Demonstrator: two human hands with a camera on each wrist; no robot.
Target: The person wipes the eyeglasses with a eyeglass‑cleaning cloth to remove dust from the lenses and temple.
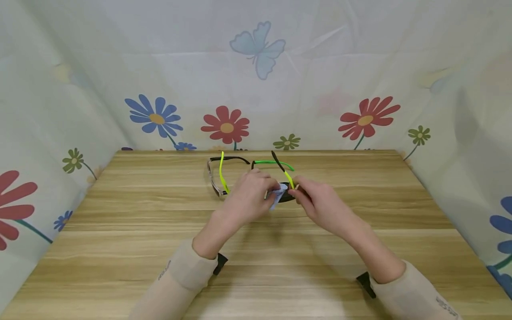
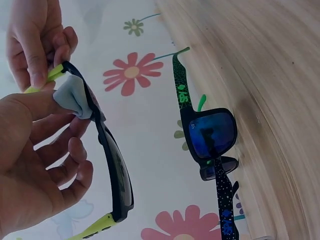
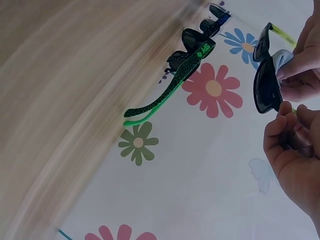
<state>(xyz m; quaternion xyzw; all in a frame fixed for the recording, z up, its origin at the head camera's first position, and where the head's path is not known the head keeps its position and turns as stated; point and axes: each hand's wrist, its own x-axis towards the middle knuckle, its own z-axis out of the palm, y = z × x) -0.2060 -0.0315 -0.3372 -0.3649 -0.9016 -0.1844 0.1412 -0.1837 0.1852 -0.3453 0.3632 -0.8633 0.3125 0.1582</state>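
Note:
Black-framed sunglasses [image 3: 266, 87] with dark lenses and yellow-green temples are held up off the table between both hands. My left hand [image 1: 248, 195] pinches a small pale-blue cloth [image 2: 75, 97] against one lens, its thumb on the inner side. Its other fingers curl loosely below in the left wrist view. My right hand [image 1: 324, 204] grips the yellow-green temple [image 1: 290, 180] close to its hinge. Part of the frame is hidden behind the left hand in the head view.
Beyond the hands, sunglasses with green temples [image 1: 274, 162] lie on the wooden table [image 1: 256, 275]. To their left lies another pair with a pale frame front [image 1: 212, 175] and dark temples. A flower-printed curtain [image 1: 304, 89] surrounds the table's back and sides.

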